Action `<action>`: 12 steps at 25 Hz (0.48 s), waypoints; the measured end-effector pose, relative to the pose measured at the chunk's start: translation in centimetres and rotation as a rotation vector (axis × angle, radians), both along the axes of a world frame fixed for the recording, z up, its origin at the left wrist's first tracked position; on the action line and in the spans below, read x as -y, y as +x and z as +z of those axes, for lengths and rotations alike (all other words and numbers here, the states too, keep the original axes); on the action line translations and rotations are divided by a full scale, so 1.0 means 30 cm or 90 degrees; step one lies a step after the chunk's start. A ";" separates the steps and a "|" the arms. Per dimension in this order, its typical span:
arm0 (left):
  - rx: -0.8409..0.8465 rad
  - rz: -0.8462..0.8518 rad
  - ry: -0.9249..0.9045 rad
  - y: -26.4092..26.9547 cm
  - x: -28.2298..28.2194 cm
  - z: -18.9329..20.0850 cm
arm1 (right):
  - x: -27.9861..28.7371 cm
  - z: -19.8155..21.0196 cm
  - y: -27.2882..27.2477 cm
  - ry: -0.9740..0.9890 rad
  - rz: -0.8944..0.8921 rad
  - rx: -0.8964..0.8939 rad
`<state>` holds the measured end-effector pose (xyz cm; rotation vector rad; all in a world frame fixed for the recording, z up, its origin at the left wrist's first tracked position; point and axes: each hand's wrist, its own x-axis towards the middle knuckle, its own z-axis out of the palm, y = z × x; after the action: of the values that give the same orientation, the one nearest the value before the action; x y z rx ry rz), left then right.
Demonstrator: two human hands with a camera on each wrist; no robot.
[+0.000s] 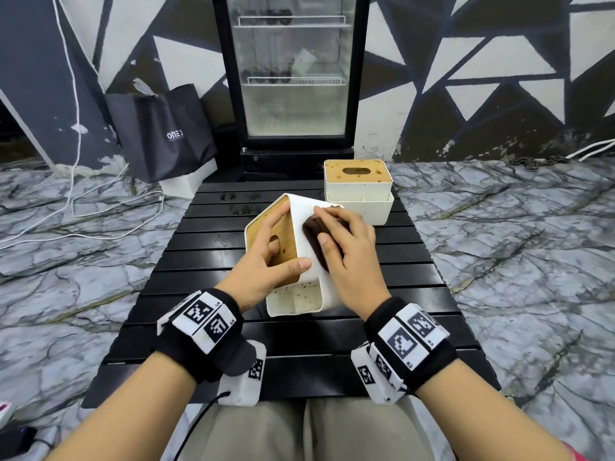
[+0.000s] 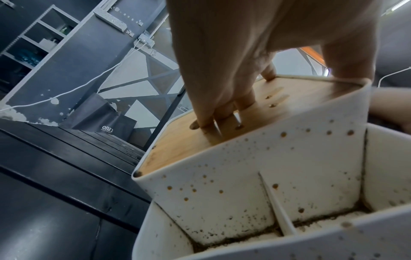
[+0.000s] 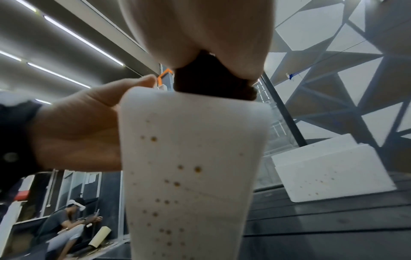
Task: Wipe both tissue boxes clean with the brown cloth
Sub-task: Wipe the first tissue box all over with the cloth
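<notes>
The near tissue box (image 1: 307,227) is white with a wooden lid (image 1: 279,234) and is tilted onto its left side on the black slatted table (image 1: 206,247). My left hand (image 1: 269,247) grips it, fingers in the lid slot and thumb on the white side. My right hand (image 1: 346,241) holds the folded brown cloth (image 1: 316,237) against the upturned white side. The left wrist view shows brown spots on the box wall (image 2: 255,176) and grime in its front compartments. In the right wrist view the cloth (image 3: 209,82) sits atop the spotted wall (image 3: 191,167). A second box (image 1: 357,184) stands upright behind.
A glass-door fridge (image 1: 293,78) stands just past the table's far edge, with a dark paper bag (image 1: 163,131) to its left. White cables (image 1: 76,201) trail over the marble floor on the left. Another person (image 3: 64,223) sits in the background of the right wrist view.
</notes>
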<state>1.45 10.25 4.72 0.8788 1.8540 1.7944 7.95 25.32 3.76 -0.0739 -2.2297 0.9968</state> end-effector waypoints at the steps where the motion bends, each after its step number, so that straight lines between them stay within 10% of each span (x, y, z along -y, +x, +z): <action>1: 0.002 0.002 0.001 0.002 0.001 -0.001 | -0.018 -0.003 -0.004 -0.012 -0.014 0.006; 12: -0.018 0.005 -0.008 0.013 -0.015 0.004 | 0.020 0.072 -0.067 0.021 -0.006 -0.003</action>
<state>1.83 10.71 4.83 0.8986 1.8870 1.7826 5.94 24.73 5.91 -0.0673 -2.2391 0.9532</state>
